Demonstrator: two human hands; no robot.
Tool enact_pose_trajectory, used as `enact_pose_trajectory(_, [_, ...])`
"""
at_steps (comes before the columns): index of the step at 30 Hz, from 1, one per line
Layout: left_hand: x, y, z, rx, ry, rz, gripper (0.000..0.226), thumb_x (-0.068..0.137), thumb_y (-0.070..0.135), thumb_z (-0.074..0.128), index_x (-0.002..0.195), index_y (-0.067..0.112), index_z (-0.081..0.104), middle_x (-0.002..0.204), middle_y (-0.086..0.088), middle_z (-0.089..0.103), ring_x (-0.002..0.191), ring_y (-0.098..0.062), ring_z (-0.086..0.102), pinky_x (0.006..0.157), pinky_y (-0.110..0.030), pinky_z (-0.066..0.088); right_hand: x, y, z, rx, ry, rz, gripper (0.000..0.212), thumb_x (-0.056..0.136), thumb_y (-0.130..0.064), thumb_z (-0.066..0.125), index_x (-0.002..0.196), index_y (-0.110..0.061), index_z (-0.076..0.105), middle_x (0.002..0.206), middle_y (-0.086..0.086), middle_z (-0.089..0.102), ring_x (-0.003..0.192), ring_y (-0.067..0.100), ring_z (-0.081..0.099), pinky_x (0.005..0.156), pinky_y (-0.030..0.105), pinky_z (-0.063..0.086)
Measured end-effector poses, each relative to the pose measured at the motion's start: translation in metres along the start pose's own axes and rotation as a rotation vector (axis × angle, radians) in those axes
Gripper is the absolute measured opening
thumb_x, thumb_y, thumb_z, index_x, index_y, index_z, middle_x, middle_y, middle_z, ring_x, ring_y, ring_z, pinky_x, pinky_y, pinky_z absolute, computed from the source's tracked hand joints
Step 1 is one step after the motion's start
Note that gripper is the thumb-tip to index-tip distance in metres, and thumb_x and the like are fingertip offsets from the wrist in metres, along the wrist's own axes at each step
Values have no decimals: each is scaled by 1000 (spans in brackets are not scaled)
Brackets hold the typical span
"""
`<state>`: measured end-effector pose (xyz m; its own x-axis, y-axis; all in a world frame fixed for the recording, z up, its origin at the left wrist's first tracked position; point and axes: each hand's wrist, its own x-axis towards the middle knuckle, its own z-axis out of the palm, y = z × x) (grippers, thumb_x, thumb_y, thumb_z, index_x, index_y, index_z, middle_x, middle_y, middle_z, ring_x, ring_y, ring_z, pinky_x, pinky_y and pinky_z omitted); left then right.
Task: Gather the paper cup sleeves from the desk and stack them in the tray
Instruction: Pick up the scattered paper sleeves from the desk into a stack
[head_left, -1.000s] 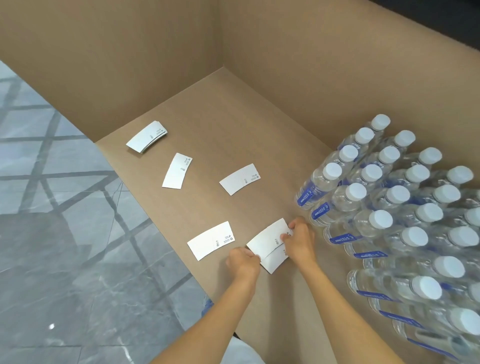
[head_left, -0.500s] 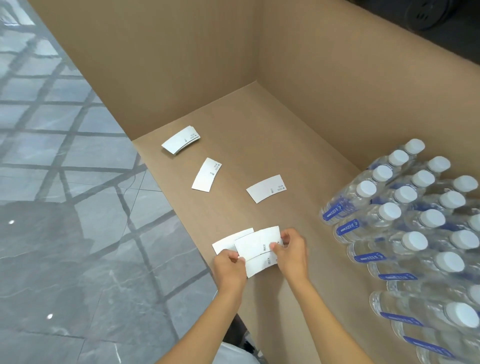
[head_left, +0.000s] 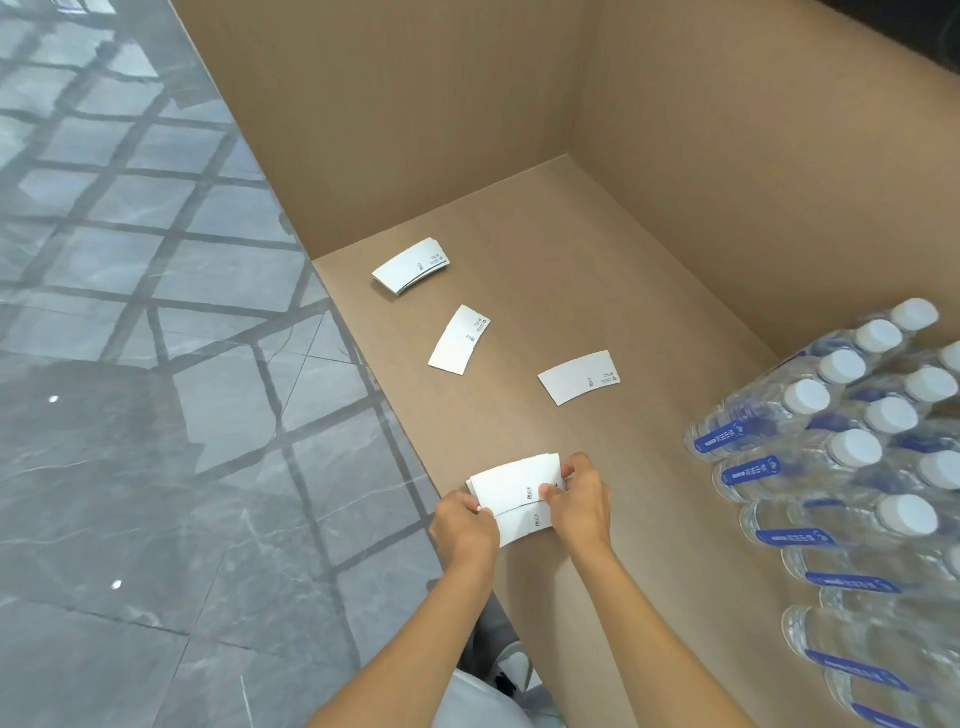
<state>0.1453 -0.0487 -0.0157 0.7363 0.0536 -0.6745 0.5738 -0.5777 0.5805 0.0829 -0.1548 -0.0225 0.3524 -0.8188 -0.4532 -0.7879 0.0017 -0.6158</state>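
Flat white paper cup sleeves lie on a brown cardboard surface (head_left: 597, 270). Both hands pinch a small overlapping bundle of sleeves (head_left: 511, 493) near the front edge: my left hand (head_left: 464, 525) grips its left end, my right hand (head_left: 579, 499) its right end. Farther back lie a single sleeve (head_left: 579, 376), another single sleeve (head_left: 460, 340), and a small stack of sleeves (head_left: 411, 266) near the back wall. No tray is in view.
Tall cardboard walls (head_left: 415, 119) close off the back and right. Shrink-wrapped water bottles with white caps (head_left: 852, 447) crowd the right side. The surface's left edge drops off to a grey tiled floor (head_left: 156, 415).
The loose sleeve that lay left of the bundle has been gathered into it, under my left hand. My view has shifted left and up; the other sleeves stay put.
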Motion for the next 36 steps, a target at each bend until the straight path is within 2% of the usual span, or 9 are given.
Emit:
enact_pose_trajectory(6, [4, 2, 0, 10, -18, 5, 27, 86, -3, 61, 70, 17, 53, 96, -14, 70, 78, -27, 62, 62, -28, 48, 2, 2, 3, 46, 7, 52, 19, 83, -3, 69, 97, -3, 56, 90, 5, 60, 88, 31, 61, 72, 37, 51])
enact_pose_trajectory(10, [7, 11, 0, -15, -62, 60, 14, 89, 1, 65, 94, 12, 59, 93, -8, 69, 81, -21, 65, 56, -24, 45, 11, -1, -5, 186, -13, 91, 23, 83, -3, 69, 105, -7, 62, 95, 5, 67, 88, 25, 65, 71, 31, 50])
enact_pose_trajectory(12, [9, 21, 1, -28, -102, 87, 18, 89, 5, 67, 102, 14, 59, 95, -6, 69, 82, -19, 64, 57, -23, 44, 18, -5, -14, 237, -34, 96, 15, 83, -2, 68, 98, -5, 68, 90, 9, 72, 80, 25, 66, 65, 30, 49])
enact_pose_trajectory(17, [14, 61, 23, -75, -211, 127, 8, 88, 8, 66, 85, 15, 63, 82, -1, 62, 66, -11, 56, 55, -22, 41, 52, -26, -47, 247, -11, 59, 5, 85, -3, 67, 84, -5, 63, 78, 6, 63, 70, 23, 57, 55, 29, 45])
enact_pose_trajectory(21, [21, 100, 47, -84, -283, 143, 16, 88, 7, 65, 76, 13, 57, 77, -3, 58, 66, -21, 51, 58, -25, 41, 93, -47, -69, 185, 17, 35, 23, 85, -2, 66, 68, -12, 54, 77, 5, 61, 72, 26, 58, 55, 28, 44])
enact_pose_trajectory(24, [31, 125, 69, -73, -293, 115, 25, 90, 5, 63, 72, 16, 50, 75, -2, 53, 63, -20, 47, 53, -23, 36, 127, -57, -76, 127, 17, 47, 19, 85, -5, 66, 69, -12, 58, 90, 11, 62, 82, 33, 64, 63, 30, 47])
enact_pose_trajectory(27, [41, 145, 87, -69, -276, 53, 11, 90, 5, 63, 84, 10, 55, 79, -3, 58, 60, -11, 49, 51, -20, 36, 155, -66, -78, 84, 13, 44, 32, 84, -8, 65, 60, -20, 49, 94, 12, 56, 84, 28, 56, 71, 34, 47])
enact_pose_trajectory(33, [61, 165, 113, -76, -230, 1, 5, 88, 2, 62, 88, 5, 58, 89, -11, 62, 71, -23, 56, 49, -20, 38, 191, -77, -75, 21, -63, 75, 36, 84, -10, 64, 58, -25, 44, 85, 7, 58, 89, 29, 57, 83, 38, 46])
enact_pose_trajectory(36, [67, 167, 118, -69, -205, -22, 11, 86, 1, 63, 97, -2, 63, 95, -14, 66, 75, -26, 59, 55, -22, 41, 199, -79, -73, -35, -94, 71, 33, 85, -14, 63, 62, -25, 43, 100, 15, 66, 103, 35, 61, 92, 42, 47])
